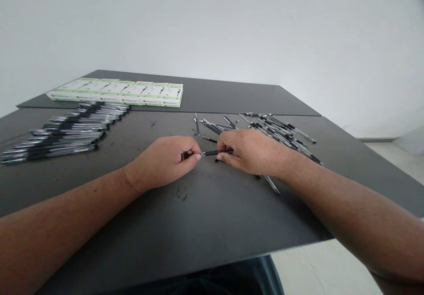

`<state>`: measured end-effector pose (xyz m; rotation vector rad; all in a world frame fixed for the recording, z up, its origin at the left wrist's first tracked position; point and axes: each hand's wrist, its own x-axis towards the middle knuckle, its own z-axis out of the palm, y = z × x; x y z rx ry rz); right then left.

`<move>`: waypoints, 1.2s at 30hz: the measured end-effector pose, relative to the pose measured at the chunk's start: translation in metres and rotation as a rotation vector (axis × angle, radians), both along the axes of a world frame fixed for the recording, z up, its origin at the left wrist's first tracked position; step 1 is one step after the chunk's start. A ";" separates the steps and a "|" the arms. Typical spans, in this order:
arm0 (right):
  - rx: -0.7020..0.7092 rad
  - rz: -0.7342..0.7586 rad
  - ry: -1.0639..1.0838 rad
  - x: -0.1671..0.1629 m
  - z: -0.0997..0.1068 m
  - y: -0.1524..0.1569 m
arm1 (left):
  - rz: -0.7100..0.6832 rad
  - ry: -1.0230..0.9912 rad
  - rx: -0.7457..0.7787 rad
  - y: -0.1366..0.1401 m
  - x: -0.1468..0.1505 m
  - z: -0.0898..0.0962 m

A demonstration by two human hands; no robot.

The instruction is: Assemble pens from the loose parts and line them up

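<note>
- While the right hand (250, 150) grips the pen (212, 153) over the counter (159, 233), the left hand (168, 159) pinches its end (203, 154).
- Work at this end seems in hand; next move probably needs steady alignment.

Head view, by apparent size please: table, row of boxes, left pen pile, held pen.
1. Table
2. Row of boxes and left pen pile: too alike to rank
3. Held pen, partly hidden

From the person's head, the camera faces forward and down across the dark table (185, 228) — near the left hand (162, 160) and right hand (250, 151) at mid-view — with the pale wall (212, 30) farther off, filling the top.
</note>
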<state>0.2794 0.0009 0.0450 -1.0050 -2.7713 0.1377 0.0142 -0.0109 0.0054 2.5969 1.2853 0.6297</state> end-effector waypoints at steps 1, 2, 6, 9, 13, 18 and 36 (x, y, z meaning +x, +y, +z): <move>0.001 0.011 -0.014 0.000 0.000 0.000 | 0.000 0.003 -0.001 0.000 0.000 0.000; 0.002 0.025 -0.027 0.000 0.000 0.000 | -0.002 0.005 -0.003 0.000 0.000 0.000; 0.000 0.029 -0.014 0.001 0.001 -0.001 | -0.003 0.006 -0.003 0.000 0.000 0.000; -0.007 0.000 -0.001 0.001 0.001 -0.001 | -0.001 0.008 0.003 0.000 0.001 0.000; -0.009 0.029 -0.048 0.000 0.000 -0.001 | -0.010 0.019 -0.007 0.000 0.001 -0.001; -0.018 -0.002 0.012 0.001 -0.001 -0.001 | -0.004 0.015 -0.010 0.000 0.000 -0.001; -0.032 0.027 -0.018 0.000 -0.001 -0.001 | -0.002 0.030 -0.008 0.001 0.001 0.000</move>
